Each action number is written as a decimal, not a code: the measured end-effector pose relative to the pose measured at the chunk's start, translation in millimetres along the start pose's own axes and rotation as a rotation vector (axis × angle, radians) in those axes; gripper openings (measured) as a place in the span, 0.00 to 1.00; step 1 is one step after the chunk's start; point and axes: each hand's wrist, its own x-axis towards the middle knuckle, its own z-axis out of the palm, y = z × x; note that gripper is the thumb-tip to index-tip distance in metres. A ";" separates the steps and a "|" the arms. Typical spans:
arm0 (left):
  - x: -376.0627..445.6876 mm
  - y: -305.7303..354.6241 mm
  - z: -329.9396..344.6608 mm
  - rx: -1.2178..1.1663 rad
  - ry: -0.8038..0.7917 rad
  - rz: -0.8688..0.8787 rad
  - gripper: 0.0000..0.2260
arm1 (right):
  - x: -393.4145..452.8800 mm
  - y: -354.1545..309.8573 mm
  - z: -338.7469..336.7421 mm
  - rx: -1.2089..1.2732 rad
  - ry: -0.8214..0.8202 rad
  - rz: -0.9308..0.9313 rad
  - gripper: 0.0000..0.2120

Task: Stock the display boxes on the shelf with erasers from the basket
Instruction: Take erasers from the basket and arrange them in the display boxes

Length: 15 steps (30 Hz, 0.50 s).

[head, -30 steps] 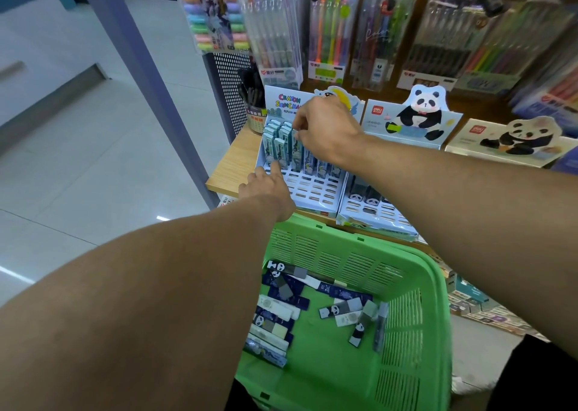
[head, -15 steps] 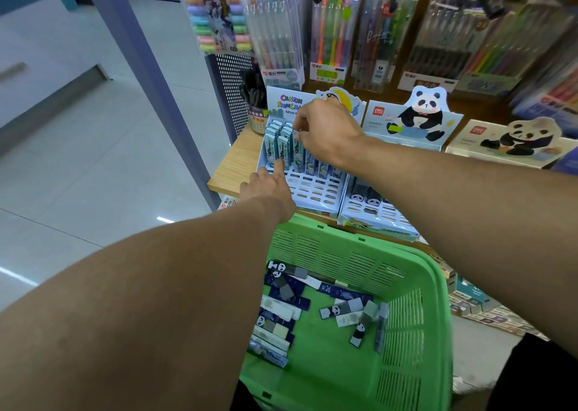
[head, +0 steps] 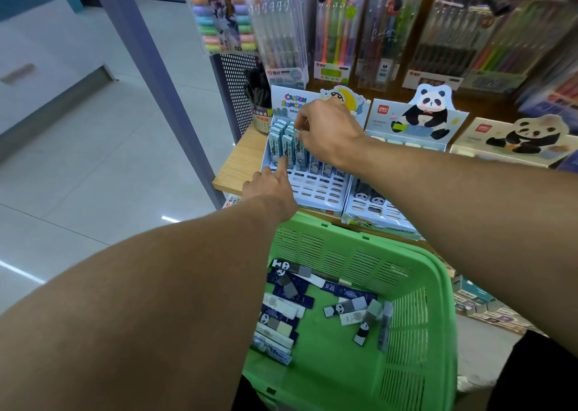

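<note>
Looking at the one head view: the right hand point(head: 328, 135) is over the far rows of the left display box point(head: 316, 188), fingers curled down among the upright erasers point(head: 286, 143), pinching or nudging one into its slot. I honestly can't tell if it's actually gripping one. The left hand point(head: 270, 185) has one finger straight out, touching the front of the nearest upright eraser at the box's left side, other fingers loosely curled, holding nothing.

What could go sideways, imo: those standing erasers are packed close, so a push from either hand could tip a row like dominoes or knock one out of its slot. The box sits near the shelf point(head: 247, 160) edge too, so leaning on it might slide it toward the green basket point(head: 416, 285) below.

As for the stock itself: slim rectangular sleeves, pale blue-green with cartoon print. They fill the far rows of the left box, while the near rows are empty slots. The panda box point(head: 375, 210) on the right has just a few. Plenty of loose erasers point(head: 287, 310) lie flat in the basket, mostly on its left side.
</note>
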 end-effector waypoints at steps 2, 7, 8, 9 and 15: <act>-0.4 -2.3 -0.1 0.002 0.005 0.006 0.41 | 0.7 -0.9 -0.9 -0.006 -0.005 0.009 0.07; -1.0 -4.6 0.2 0.007 0.000 0.015 0.42 | 2.1 -3.2 -2.7 -0.028 -0.020 0.006 0.07; -1.3 -4.6 0.3 0.011 -0.003 0.016 0.42 | 2.9 -2.5 -2.8 -0.033 -0.018 0.010 0.07; -1.6 -4.5 0.5 0.016 -0.006 0.019 0.42 | 3.9 -1.1 -2.3 -0.045 -0.017 0.017 0.07; -2.2 -4.9 0.2 0.030 -0.008 0.029 0.41 | 2.7 6.5 6.1 -0.079 -0.063 0.051 0.08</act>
